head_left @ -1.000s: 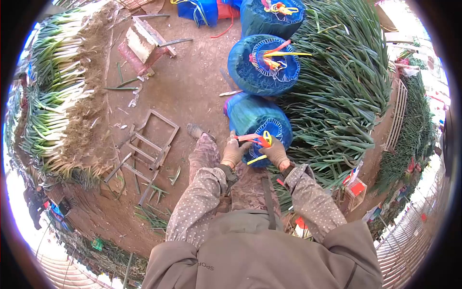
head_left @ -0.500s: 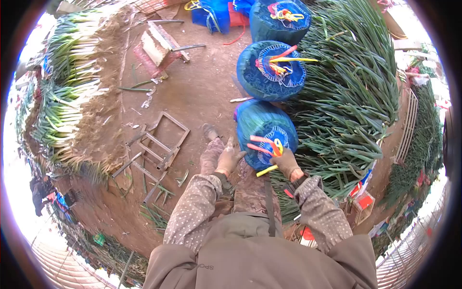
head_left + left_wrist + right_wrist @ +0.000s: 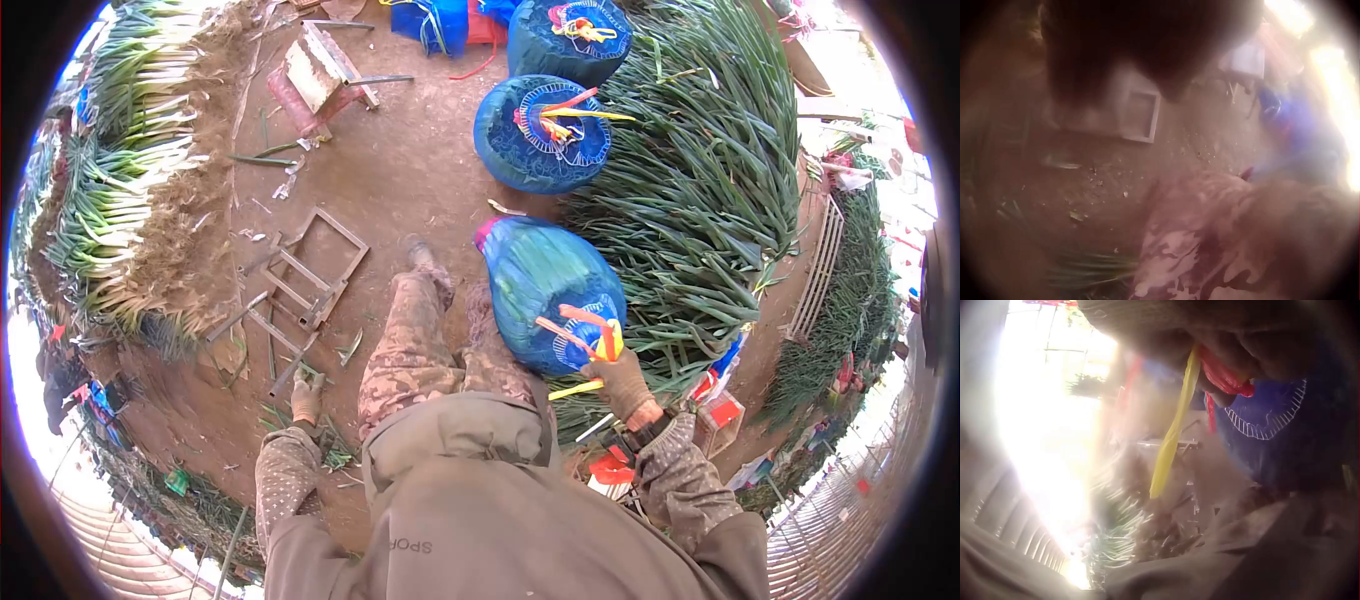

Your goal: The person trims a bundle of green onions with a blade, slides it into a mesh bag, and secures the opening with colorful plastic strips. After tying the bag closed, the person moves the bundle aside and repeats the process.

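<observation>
Blue sack (image 3: pixel 548 290), right hand (image 3: pixel 620 383) gripping ties (image 3: pixel 1174 425)

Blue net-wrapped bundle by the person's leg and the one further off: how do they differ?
The near blue net-wrapped bundle is held by its red and yellow straps in the right hand; the far blue net-wrapped bundle lies untouched. The near one is beside the leg, the far one apart. Both trail green leaves.

The blue-wrapped bundle (image 3: pixel 545 285) of green onions lies tilted, red and yellow ties (image 3: pixel 592 335) at its netted end.
</observation>
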`<state>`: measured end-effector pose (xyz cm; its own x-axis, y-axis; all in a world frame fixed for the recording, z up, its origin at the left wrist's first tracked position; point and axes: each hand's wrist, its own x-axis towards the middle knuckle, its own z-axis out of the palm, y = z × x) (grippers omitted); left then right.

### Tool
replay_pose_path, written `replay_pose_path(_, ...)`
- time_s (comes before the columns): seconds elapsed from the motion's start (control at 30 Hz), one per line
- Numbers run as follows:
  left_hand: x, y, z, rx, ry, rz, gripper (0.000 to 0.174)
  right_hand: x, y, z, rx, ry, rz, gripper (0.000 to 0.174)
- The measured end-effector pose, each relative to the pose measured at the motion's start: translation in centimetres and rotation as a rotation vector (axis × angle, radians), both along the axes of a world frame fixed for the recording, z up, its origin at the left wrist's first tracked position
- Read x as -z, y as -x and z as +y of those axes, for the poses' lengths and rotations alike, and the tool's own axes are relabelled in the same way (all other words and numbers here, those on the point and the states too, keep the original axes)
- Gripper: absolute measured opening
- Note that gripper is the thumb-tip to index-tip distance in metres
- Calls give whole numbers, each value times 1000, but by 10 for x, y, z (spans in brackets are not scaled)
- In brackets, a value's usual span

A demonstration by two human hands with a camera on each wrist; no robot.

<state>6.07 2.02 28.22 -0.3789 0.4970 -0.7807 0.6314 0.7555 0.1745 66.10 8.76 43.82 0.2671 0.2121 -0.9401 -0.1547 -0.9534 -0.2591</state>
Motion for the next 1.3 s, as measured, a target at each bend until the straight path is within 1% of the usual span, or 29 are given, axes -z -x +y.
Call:
replay_pose_path(0.03,0,12,-2,-27,-4,-18,75,-10,2,2,23,38,-18,29)
replay_pose_path(0.07,11,20,-4,-39,-19,-64,75,-18,3,0,42,47,-37,29)
replay_pose_path(0.13,60,40,-18,-61,-40,-154,75,-28,15,-6,135,23,-73,25)
replay_pose_path(0.17,67,35,-7,-32,-49,-176,75,-30,22,-6,166,16,-72,24)
replay_pose_path(0.23,45,-7,44,27,-28,-228,75,-41,36,-11,200,28,-68,22)
replay_pose_path(0.27,38,-22,67,11,-25,-264,75,-49,45,-8,192,38,-91,21)
replay_pose_path(0.33,46,-31,90,-61,-21,-332,74,-68,66,6,182,39,-133,20)
replay_pose_path(0.37,52,-33,99,-91,-17,-375,73,-78,71,12,155,79,-150,19)
replay_pose_path(0.47,62,-40,118,222,-106,-289,79,-93,89,21,155,72,-182,29)
replay_pose_path(0.5,67,-48,123,209,-108,-380,83,-99,98,30,154,56,-183,29)
replay_pose_path(0.57,38,-99,152,121,-157,-590,82,-99,106,29,120,64,-150,30)
replay_pose_path(0.6,38,-126,159,226,-150,-649,78,-98,111,27,110,67,-134,30)
replay_pose_path(0.63,37,-155,164,334,-142,-711,74,-103,121,31,144,89,-101,25)
replay_pose_path(0.67,25,-187,174,498,-262,-807,73,-108,132,37,98,50,-95,19)
replay_pose_path(0.7,3,-217,186,663,-382,-899,72,-114,140,42,69,31,-50,23)
replay_pose_path(0.73,-20,-244,196,706,-502,-954,71,-114,144,42,17,41,-35,26)
replay_pose_path(0.77,-33,-264,204,745,-624,-1005,71,-114,148,42,-35,49,-21,29)
replay_pose_path(0.83,-23,-284,222,885,-694,-1067,73,-108,152,35,-180,111,-57,33)
replay_pose_path(0.87,-18,-289,234,960,-730,-1096,75,-103,153,33,-238,68,-46,34)
replay_pose_path(0.93,-13,-293,253,970,-564,-1143,73,-94,156,26,-356,-14,-24,37)
replay_pose_path(0.97,-15,-292,255,966,-479,-1165,73,-94,158,24,-370,-9,-15,36)
replay_pose_path(1.07,-27,-266,244,901,-540,-1009,69,-88,161,33,-436,-16,17,36)
replay_pose_path(1.1,-27,-254,235,877,-585,-953,69,-85,165,32,-522,-44,9,37)
replay_pose_path(1.17,-26,-230,221,730,-647,-957,61,-81,173,27,-692,-94,-23,39)
replay_pose_path(1.2,-25,-222,215,654,-682,-960,58,-83,176,29,-739,-110,-38,40)
replay_pose_path(1.23,-28,-217,211,589,-699,-961,59,-83,179,32,-785,-129,-51,41)
replay_pose_path(1.3,-30,-207,208,541,-750,-924,58,-83,184,40,-769,-145,-23,46)
